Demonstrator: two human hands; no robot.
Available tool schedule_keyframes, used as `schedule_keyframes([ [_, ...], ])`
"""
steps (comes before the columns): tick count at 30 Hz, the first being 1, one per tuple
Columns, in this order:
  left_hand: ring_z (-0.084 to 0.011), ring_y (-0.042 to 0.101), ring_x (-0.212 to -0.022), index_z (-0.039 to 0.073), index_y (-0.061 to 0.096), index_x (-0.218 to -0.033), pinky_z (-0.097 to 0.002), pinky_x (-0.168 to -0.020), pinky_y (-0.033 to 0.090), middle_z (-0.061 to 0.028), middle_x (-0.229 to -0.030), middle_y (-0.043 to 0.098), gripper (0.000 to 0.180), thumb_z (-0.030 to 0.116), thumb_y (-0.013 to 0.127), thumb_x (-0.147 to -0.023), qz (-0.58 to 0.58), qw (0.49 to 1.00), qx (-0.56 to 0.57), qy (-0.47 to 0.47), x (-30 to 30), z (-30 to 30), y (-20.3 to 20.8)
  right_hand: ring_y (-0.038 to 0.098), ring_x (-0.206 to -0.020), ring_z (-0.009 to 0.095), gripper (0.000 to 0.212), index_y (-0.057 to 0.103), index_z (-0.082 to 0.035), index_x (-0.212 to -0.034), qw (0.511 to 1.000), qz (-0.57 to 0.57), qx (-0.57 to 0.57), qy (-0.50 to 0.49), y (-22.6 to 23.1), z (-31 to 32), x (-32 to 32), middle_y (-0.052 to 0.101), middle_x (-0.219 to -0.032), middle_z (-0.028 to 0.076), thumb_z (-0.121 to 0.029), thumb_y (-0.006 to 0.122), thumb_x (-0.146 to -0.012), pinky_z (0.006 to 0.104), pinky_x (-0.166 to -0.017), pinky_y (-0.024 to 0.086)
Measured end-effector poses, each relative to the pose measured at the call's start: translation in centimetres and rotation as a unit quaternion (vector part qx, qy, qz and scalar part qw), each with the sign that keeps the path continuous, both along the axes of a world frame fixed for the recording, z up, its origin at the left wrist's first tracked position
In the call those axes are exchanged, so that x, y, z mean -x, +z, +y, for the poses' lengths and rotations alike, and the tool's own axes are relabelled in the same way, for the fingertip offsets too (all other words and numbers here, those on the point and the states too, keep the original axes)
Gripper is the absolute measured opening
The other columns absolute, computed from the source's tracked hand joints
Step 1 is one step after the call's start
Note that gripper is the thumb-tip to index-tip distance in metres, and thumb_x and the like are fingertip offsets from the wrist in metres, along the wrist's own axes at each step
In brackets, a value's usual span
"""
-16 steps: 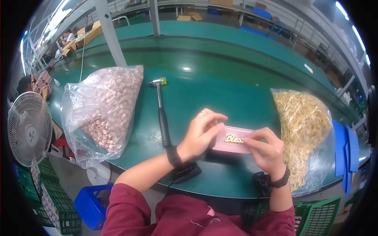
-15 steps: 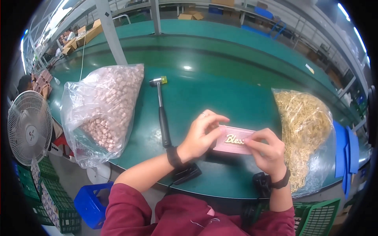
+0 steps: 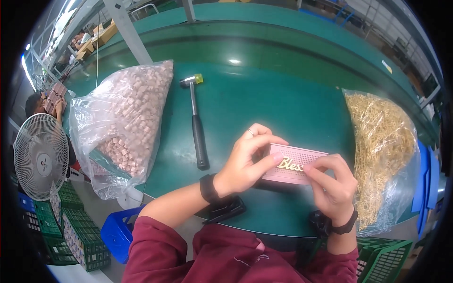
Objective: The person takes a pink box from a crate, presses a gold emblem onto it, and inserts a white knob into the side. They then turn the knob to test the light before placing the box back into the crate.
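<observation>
Between both hands is a small pink rectangular panel (image 3: 302, 153) with rows of tiny holes, held above the table near its front edge. My left hand (image 3: 241, 165) grips the panel's left end, with the thumb on its face and the fingers behind. A gold script-lettering piece (image 3: 289, 164) lies against the panel's face. My right hand (image 3: 336, 186) pinches the right end of the lettering with thumb and index finger. Those fingertips hide the end of the lettering and part of the panel's right side.
A rubber-headed hammer (image 3: 198, 134) lies left of my hands, beside a clear bag of pale pink blocks (image 3: 137, 113). On the right is a bag of gold pieces (image 3: 380, 151). A white fan (image 3: 43, 160), a blue bin (image 3: 115, 236) and another person's hand (image 3: 59, 107) are at left.
My view has shifted, so the table items sit higher in the picture. Both hands keep nearly the same hold on the panel and the gold lettering.
</observation>
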State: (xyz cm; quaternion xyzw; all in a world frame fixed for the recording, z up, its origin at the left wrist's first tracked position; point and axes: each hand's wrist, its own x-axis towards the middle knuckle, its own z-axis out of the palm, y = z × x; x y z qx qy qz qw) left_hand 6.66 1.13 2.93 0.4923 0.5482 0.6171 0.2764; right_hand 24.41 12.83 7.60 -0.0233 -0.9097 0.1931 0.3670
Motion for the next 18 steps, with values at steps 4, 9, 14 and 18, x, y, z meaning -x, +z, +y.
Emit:
schedule_keyframes([
  [4, -0.0109, 0.047, -0.084, 0.001, 0.063, -0.106, -0.0223, -0.072, 0.041, -0.0049, -0.101, 0.043, 0.027, 0.014, 0.059, -0.083, 0.0, 1.0, 0.007, -0.008, -0.05, 0.1, -0.01, 0.056, -0.067, 0.021, 0.028, 0.067, -0.001, -0.087, 1.0, -0.007, -0.004, -0.008, 0.06, -0.11, -0.06, 0.059, -0.082, 0.009, 0.011, 0.065, -0.062, 0.0284, -0.057, 0.047],
  [9, -0.0126, 0.047, -0.089, 0.001, 0.063, -0.106, -0.0236, -0.074, 0.041, -0.0056, -0.101, 0.043, 0.028, 0.013, 0.059, -0.082, -0.024, 1.0, 0.001, -0.01, -0.04, 0.04, -0.42, 0.055, -0.067, 0.022, 0.028, 0.066, 0.001, -0.086, 1.0, -0.012, -0.007, -0.01, 0.3, -0.32, -0.22, 0.058, -0.083, 0.009, 0.011, 0.065, -0.06, 0.0292, -0.057, 0.047],
  [14, -0.0138, 0.048, -0.092, -0.001, 0.062, -0.107, -0.0257, -0.079, 0.043, -0.0058, -0.102, 0.043, 0.029, 0.012, 0.061, -0.08, 0.019, 1.0, 0.019, -0.001, 0.0, -0.14, -0.09, 0.057, -0.068, 0.022, 0.029, 0.066, -0.001, -0.089, 0.999, -0.024, -0.004, -0.024, 0.39, -0.7, -0.32, 0.059, -0.081, 0.01, 0.013, 0.065, -0.064, 0.0296, -0.058, 0.047],
  [18, -0.0142, 0.048, -0.094, -0.002, 0.062, -0.106, -0.0259, -0.082, 0.043, -0.0058, -0.102, 0.043, 0.029, 0.01, 0.062, -0.08, 0.048, 0.998, 0.037, 0.006, -0.17, -0.2, 0.28, 0.055, -0.073, 0.025, 0.029, 0.065, 0.001, -0.088, 0.999, -0.025, -0.025, -0.014, 0.41, -0.21, -0.52, 0.058, -0.085, 0.01, 0.009, 0.066, -0.06, 0.0307, -0.06, 0.047],
])
